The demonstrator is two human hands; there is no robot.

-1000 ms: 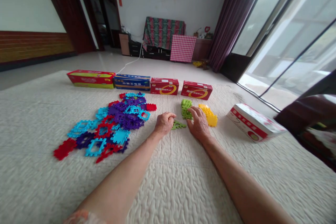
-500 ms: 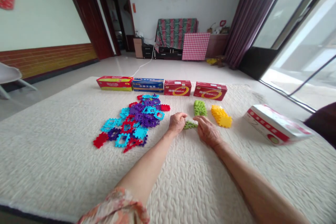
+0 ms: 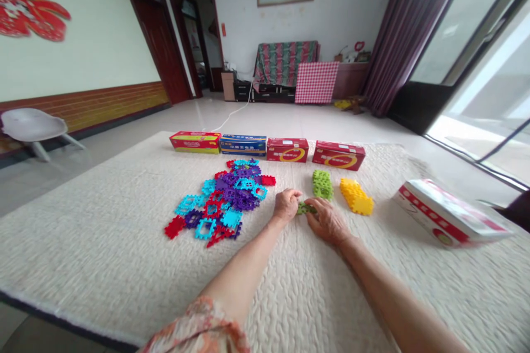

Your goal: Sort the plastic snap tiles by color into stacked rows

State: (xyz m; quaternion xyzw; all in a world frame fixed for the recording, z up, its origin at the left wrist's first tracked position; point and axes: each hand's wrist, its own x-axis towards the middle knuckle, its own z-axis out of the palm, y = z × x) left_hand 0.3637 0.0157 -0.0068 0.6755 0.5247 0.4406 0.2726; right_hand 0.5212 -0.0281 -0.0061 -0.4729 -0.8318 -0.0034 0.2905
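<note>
Both hands meet over a small green plastic piece (image 3: 305,208) on the cream quilted mat (image 3: 124,242). My left hand (image 3: 286,204) is curled in a fist-like pinch at the piece's left end. My right hand (image 3: 327,219) has its fingers pressed on the piece's right end. Just beyond them stands a stack of green pieces (image 3: 322,183), with a row of yellow pieces (image 3: 355,196) to its right. A loose heap of blue, purple and red pieces (image 3: 223,198) lies to the left.
Several flat boxes (image 3: 265,149) line the mat's far edge. A white and red box (image 3: 447,212) lies at the right. A white chair (image 3: 31,127) stands far left, and glass doors with a dark curtain fill the right side.
The view has tilted up and pulled back. My right hand has left the green stack and closed in on the small green piece, which my left hand still pinches.
</note>
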